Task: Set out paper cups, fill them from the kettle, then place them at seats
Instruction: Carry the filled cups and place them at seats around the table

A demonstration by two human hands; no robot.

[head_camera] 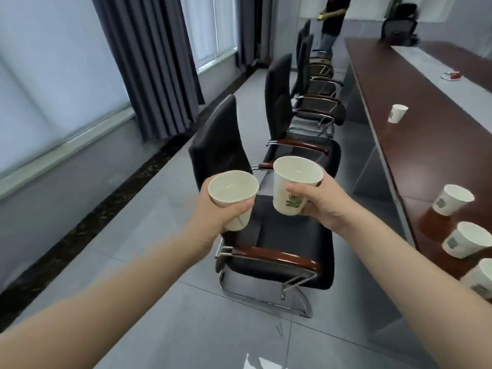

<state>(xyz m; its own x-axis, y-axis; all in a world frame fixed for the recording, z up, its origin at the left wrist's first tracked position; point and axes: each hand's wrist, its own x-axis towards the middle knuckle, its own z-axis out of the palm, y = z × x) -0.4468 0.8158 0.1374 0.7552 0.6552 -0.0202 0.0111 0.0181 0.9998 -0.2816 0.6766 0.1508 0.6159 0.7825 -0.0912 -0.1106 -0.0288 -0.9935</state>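
Note:
My left hand point(213, 211) grips a white paper cup point(234, 191) from the side, and water shows inside it. My right hand point(323, 202) holds a second paper cup point(288, 193) with a green logo, also filled. Both cups are upright in the air above the nearest black chair point(277, 243). On the long brown table point(415, 139) to the right stand more paper cups: one farther along point(397, 113), and three near the right edge point(452, 199), point(466, 239), point(480, 278). No kettle is in view.
A row of black chairs point(279, 102) with wooden armrests lines the table's left side. Grey curtains point(149, 62) and windows run along the left wall, with a tiled aisle between. A person point(331, 20) stands at the far end. A small red-and-white item point(451, 75) lies on the table.

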